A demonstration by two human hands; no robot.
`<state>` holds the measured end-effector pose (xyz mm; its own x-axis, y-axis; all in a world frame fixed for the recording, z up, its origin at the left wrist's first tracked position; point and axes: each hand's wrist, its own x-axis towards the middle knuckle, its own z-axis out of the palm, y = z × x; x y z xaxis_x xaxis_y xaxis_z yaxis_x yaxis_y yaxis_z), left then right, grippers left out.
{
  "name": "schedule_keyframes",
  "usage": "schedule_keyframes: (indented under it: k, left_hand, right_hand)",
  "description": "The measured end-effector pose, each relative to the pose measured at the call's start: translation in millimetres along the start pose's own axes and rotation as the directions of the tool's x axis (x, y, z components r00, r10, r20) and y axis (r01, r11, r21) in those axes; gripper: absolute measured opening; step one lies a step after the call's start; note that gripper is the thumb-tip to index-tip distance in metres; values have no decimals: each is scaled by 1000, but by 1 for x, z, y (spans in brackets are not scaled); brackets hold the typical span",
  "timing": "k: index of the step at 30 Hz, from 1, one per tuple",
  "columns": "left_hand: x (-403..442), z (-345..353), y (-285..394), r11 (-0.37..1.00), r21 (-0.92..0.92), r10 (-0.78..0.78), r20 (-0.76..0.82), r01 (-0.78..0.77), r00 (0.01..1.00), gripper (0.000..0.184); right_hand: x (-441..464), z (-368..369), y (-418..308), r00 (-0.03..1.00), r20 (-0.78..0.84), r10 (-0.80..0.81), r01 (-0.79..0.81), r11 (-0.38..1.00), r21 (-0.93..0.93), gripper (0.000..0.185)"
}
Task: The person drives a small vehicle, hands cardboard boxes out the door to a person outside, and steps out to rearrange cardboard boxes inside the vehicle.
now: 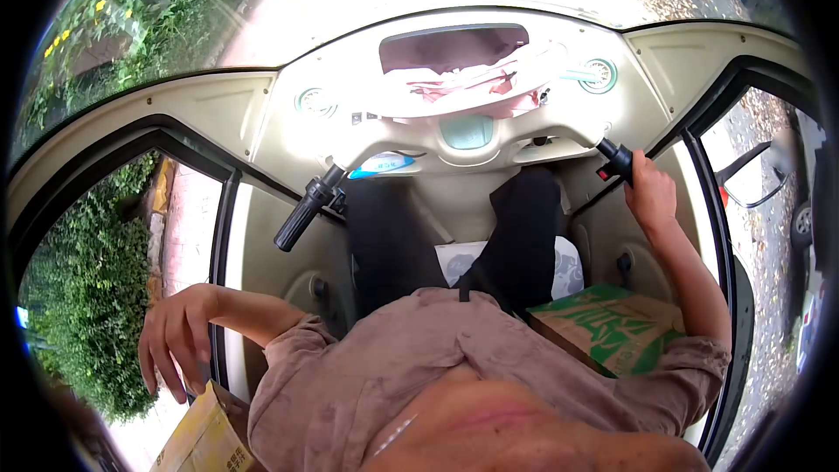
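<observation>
Seated in a small cream-coloured enclosed vehicle, I have handlebars in front of me. My right hand point(653, 192) is closed around the end of the right handlebar grip point(617, 162), beside a red switch point(604, 174). On the other side, the black left handlebar grip point(301, 220) has no hand on it. Out at the left window hangs my left hand point(179, 332), with fingers loosely spread and nothing in them. Just below those fingers is a yellow cardboard box point(205, 433), partly cut off by the view.
A brown and green printed box point(612, 323) lies by my right arm. Pinkish cloth or plastic point(472, 83) sits in the dashboard tray. A side mirror point(753, 177) stands outside the right window. Hedges point(87, 280) line the left side; a leaf-strewn road point(759, 297) lies right.
</observation>
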<state>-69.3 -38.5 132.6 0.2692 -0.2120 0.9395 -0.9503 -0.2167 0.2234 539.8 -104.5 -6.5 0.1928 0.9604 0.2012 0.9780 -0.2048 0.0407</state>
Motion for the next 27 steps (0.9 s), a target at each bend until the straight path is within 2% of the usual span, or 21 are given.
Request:
schedule_keyframes:
  k: [2, 4, 8, 13, 19, 27]
  left_hand:
    - [6, 10, 14, 962, -141, -198, 233, 234, 952, 40]
    - [12, 21, 5, 967, -71, -221, 244, 245, 944, 42]
    - [16, 36, -3, 972, -151, -108, 390, 179, 914, 45]
    - [16, 46, 4, 975, -175, -57, 411, 140, 910, 43]
    - [24, 39, -6, 969, -218, 1, 476, 116, 880, 42]
    - [37, 45, -14, 951, -305, 140, 591, 59, 795, 41]
  right_hand:
    - [-3, 2, -2, 1000, 5, 3, -3, 1000, -14, 41]
    - [-3, 2, -3, 1000, 1, 9, -9, 1000, -4, 40]
    - [2, 2, 0, 1000, 6, 0, 1, 999, -34, 43]
    - [0, -2, -3, 999, -40, -24, 22, 998, -60, 49]
    - [4, 4, 3, 1000, 7, 13, -13, 999, -34, 53]
    - [-2, 0, -4, 1000, 6, 4, -4, 1000, -6, 45]
